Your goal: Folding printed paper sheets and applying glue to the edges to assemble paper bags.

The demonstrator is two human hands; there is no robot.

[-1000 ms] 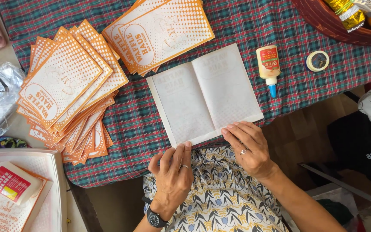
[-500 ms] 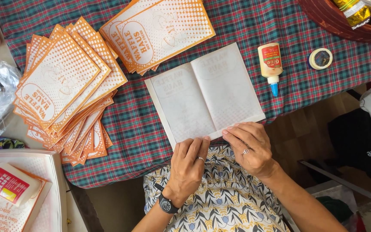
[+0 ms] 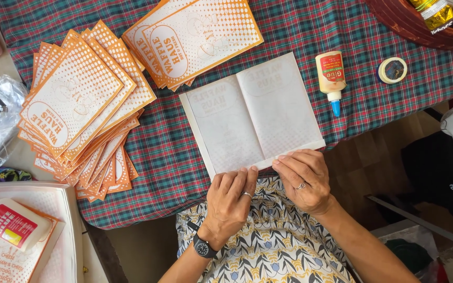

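Note:
A white paper sheet (image 3: 252,115), creased down the middle and lying blank side up, rests on the plaid tablecloth (image 3: 336,31). A narrow strip along its near edge is folded over. My left hand (image 3: 230,200), with a ring and a wristwatch, presses its fingertips on that folded edge at the left. My right hand (image 3: 306,179), also ringed, presses the same edge further right. A small glue bottle (image 3: 331,76) with a blue tip lies just right of the sheet. A roll of tape (image 3: 392,69) sits beyond it.
Two stacks of orange-and-white printed paper bags lie on the cloth, one fanned at the left (image 3: 79,105), one at the top (image 3: 195,36). A bigger glue bottle (image 3: 11,222) lies on more bags at lower left. A dark basket (image 3: 410,23) stands top right.
My left hand has moved up from my lap to the sheet's near edge and now presses on the fold. My right hand has stayed on the edge, shifting only slightly.

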